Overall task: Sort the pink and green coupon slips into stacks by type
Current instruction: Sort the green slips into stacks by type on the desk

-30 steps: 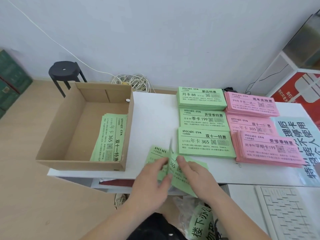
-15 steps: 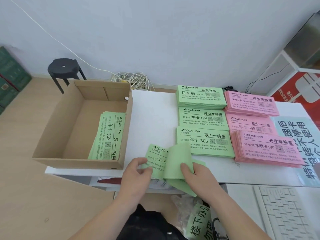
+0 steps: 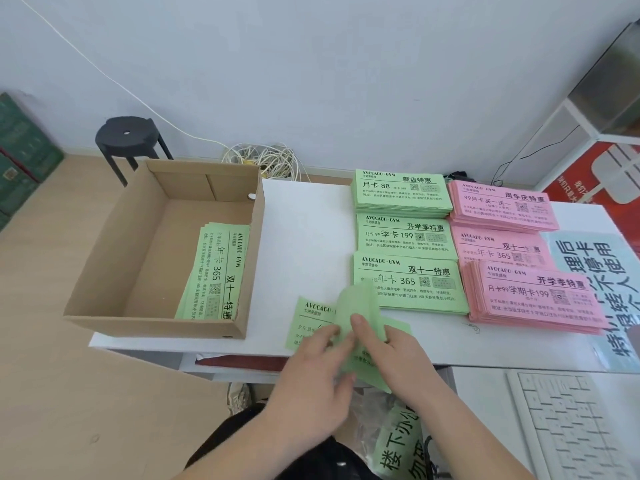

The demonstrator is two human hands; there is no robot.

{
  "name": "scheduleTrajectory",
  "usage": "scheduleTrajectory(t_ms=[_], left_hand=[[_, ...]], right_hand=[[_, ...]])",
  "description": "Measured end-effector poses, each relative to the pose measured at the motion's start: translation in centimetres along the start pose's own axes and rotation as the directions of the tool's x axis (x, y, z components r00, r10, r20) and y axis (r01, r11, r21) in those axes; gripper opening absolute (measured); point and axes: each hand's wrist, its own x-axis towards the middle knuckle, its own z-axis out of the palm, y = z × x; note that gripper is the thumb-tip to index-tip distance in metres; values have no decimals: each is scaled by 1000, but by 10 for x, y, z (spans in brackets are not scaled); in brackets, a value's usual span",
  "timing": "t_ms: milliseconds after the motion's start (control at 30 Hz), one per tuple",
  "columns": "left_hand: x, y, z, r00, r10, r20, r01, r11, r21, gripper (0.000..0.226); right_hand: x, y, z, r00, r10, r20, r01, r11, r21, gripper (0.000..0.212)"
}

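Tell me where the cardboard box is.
In the head view, the cardboard box sits on the left end of the white table, with the black stool behind it.
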Motion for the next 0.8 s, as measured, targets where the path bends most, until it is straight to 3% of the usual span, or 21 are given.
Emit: scheduleTrajectory(t_ms=[100,167,267,333,400,500,567,667,733,800], left_hand=[[-9,0,13,993,59,105,-62,997,34,61],[-10,-6,14,998,29,58,-23,995,-99,56],[-5,-20,6,946,-297,-131,245,918,-312,40],[0,-28,-3,862,-482,-157,368,808,-460,37],[6,-28,-12,815,-575,-71,405,653,-640,35],[18,-24,-22,787,-603,132,456,424,-783,26],[24,-24,-31,781,-568,262,496,309,-811,47],[31,-23,-43,793,-511,332,561,399,-725,70],[34,-16,-50,828,-471,306,530,475,-703,57],[37,-12,-51,893,-426,144,396,595,-700,25]], right_hand=[[1,5,3,999,-28,-19,28,999,-40,29],[3,8,5,999,-32,-40,28,993,-112,23],[3,6,4,999,-14,-29,11,993,-115,30],[1,4,2,1000,-12,-12,11,997,-82,35],[-1,4,2,1000,-22,-10,22,999,-49,42],[-2,2,5,999,-47,-16,44,992,-117,61],[-6,-4,5,996,-83,34,88,976,-200,73],[-10,-7,-1,988,-83,128,116,954,-278,87],[-8,-1,-4,985,-86,150,128,945,-299,91],[-3,6,-5,988,-82,131,123,931,-344,79]])
